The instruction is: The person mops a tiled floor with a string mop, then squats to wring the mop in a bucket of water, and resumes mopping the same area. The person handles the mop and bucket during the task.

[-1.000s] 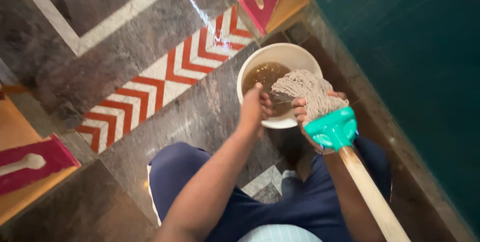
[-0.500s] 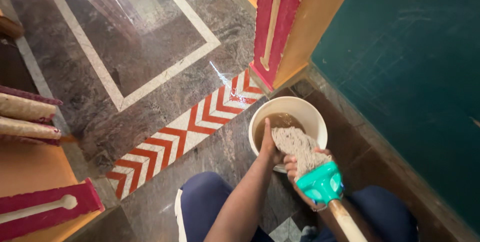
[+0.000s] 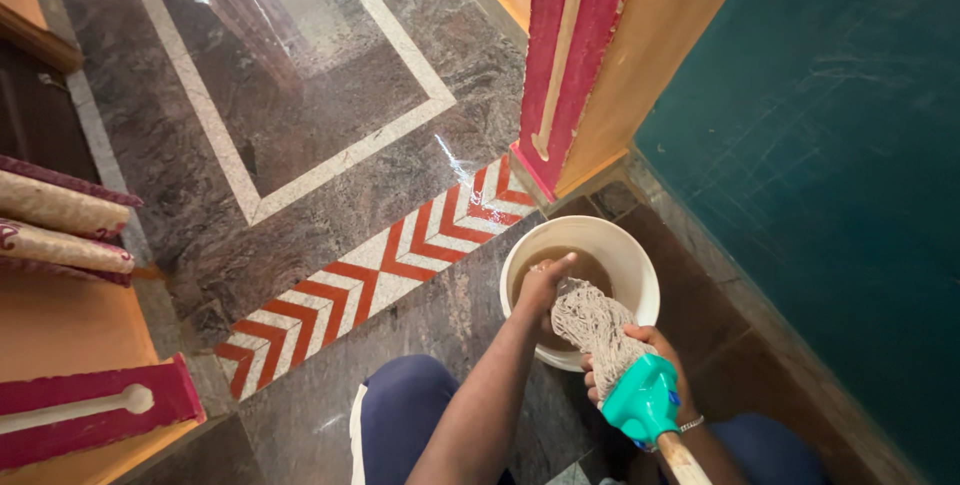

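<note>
Left hand (image 3: 543, 288) is reaching into the round white plastic bucket (image 3: 634, 257), fingers curled and pinching the top of the grey string mop head (image 3: 590, 327). Right hand (image 3: 650, 357) is wrapping closed around the lower strands, just above the teal plastic mop clamp (image 3: 642, 403). The pale wooden mop handle (image 3: 682, 461) is running out toward 5 o'clock. The mop head is hanging over the bucket's near side, above the murky brown water (image 3: 592, 270). The bucket is sitting on the dark polished stone floor (image 3: 300, 115), with the red-and-white chevron floor strip (image 3: 370, 285) at its 9 o'clock, the red-and-orange pillar (image 3: 590, 55) at 12 and the teal wall (image 3: 830, 165) at 2.
</note>
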